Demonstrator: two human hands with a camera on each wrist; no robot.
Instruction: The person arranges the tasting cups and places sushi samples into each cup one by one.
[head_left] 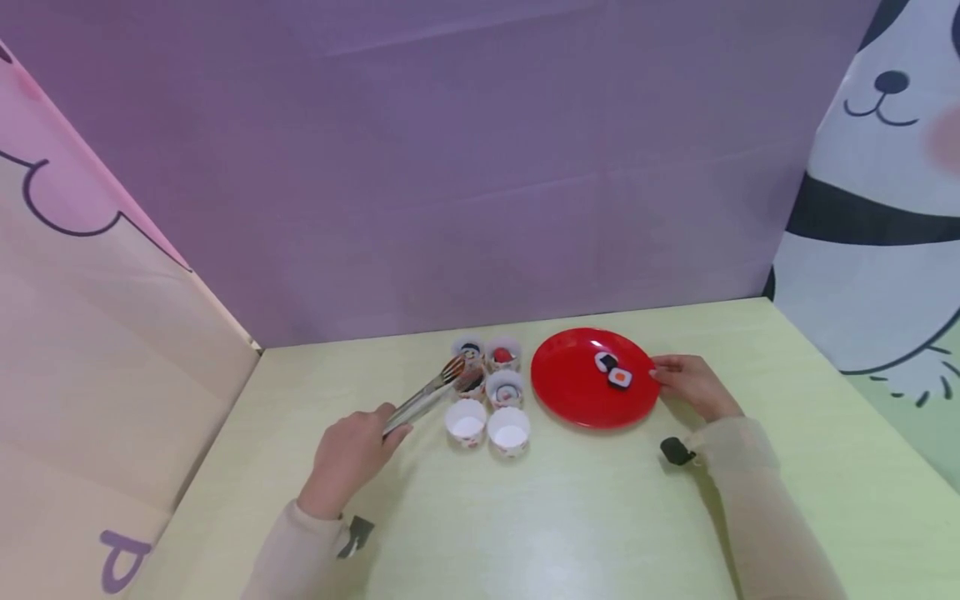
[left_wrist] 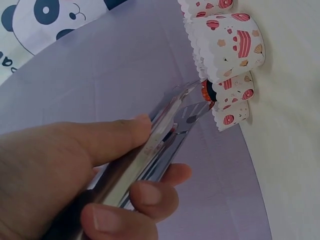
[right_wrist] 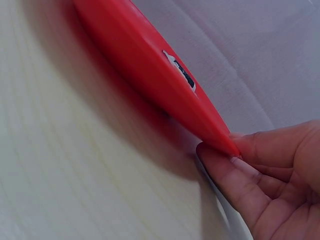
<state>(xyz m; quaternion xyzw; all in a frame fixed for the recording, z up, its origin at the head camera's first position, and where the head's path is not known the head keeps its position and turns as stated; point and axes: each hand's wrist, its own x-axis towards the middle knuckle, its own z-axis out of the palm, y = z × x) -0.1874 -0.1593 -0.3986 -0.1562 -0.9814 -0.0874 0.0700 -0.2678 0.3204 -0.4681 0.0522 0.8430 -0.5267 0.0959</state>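
My left hand (head_left: 351, 458) grips metal tongs (head_left: 417, 405), thumb on one arm and fingers on the other. The tong tips reach the middle-left paper cup; in the left wrist view they are right at an orange-and-black toy sushi piece (left_wrist: 210, 91) in a cup. With thumb and fingers my right hand (head_left: 693, 386) pinches the right rim of a round red plate (head_left: 566, 396). On the plate lie a white-and-black sushi piece (head_left: 604, 362) and a white, black-edged one with an orange centre (head_left: 619, 378). The right wrist view shows the pinched rim tilted upward.
Several patterned paper cups stand in two columns left of the plate. The back-right cup (head_left: 503, 343) holds a red-topped piece, the middle-right cup (head_left: 506, 390) a pale round one. White insides show in the front-left cup (head_left: 466, 422) and front-right cup (head_left: 509, 432). A purple cloth (head_left: 465, 183) hangs behind.
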